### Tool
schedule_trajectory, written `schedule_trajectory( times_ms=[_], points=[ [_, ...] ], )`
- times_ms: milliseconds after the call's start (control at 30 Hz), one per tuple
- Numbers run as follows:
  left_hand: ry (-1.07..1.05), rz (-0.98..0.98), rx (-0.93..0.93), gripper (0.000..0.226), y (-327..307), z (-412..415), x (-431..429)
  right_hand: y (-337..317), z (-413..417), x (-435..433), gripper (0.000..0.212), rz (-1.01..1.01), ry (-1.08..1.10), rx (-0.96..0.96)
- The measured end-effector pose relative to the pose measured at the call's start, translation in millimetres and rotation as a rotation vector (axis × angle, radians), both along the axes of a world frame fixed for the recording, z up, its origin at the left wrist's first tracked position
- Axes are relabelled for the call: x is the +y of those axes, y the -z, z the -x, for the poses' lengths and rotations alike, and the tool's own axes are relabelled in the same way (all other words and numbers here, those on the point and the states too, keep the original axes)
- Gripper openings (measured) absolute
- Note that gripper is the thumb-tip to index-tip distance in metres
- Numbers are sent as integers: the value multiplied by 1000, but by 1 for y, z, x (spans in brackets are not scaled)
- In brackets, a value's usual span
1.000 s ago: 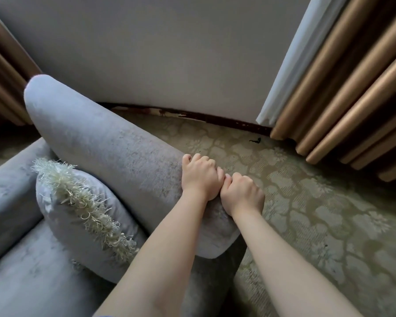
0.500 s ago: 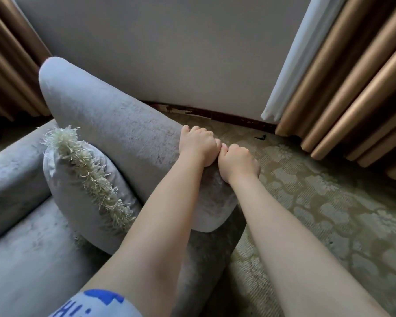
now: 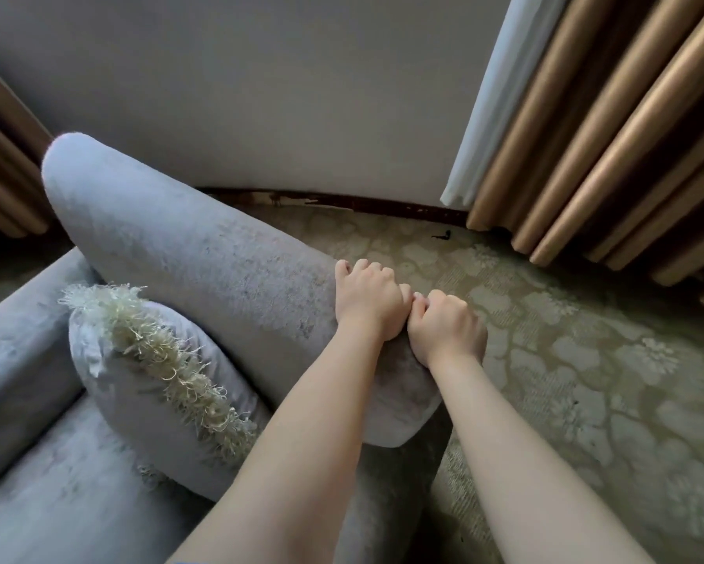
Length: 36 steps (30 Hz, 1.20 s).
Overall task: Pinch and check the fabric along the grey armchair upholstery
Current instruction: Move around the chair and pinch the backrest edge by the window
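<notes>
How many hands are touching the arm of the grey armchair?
2. The left hand grips the top of the armrest; the right hand grips its outer side, right beside the left.

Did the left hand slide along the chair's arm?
No. The left hand still pinches the grey armrest at the same spot, just as far from its rounded front end.

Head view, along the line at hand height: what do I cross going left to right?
fringed cushion → grey armrest → left hand, fingers curled on the armrest fabric → right hand, pinching the fabric right beside it → patterned carpet
</notes>
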<state>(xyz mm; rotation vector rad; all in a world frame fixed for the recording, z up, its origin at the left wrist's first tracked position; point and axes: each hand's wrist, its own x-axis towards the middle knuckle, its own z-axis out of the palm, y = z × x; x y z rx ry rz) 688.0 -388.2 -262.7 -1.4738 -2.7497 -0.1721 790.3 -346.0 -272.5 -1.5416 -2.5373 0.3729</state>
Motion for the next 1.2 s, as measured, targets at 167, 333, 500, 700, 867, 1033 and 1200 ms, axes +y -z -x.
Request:
schedule_trajectory(
  times_ms=[167, 333, 500, 700, 867, 1033, 1200],
  points=[
    [-36, -106, -35, 32, 9, 9, 14, 5, 9, 12, 40, -42, 32, -10],
    [-18, -125, -75, 33, 9, 7, 14, 4, 7, 10, 39, -52, 30, -3],
    [-12, -118, -86, 36, 7, 6, 11, 4, 5, 8, 40, -47, 23, 14],
    [-20, -96, -89, 36, 3, 4, 9, 5, 5, 10, 40, -20, -30, 1],
    [-41, -77, -102, 35, 1, 4, 8, 1, 5, 16, 43, 76, -118, -75],
    [-459, -543, -381, 47, -11, 3, 18, -16, 5, 25, 49, 231, -308, -175],
    [-1037, -559, -211, 86, 6, -19, 23, -40, 11, 59, 37, 170, -641, -326]
  ],
)
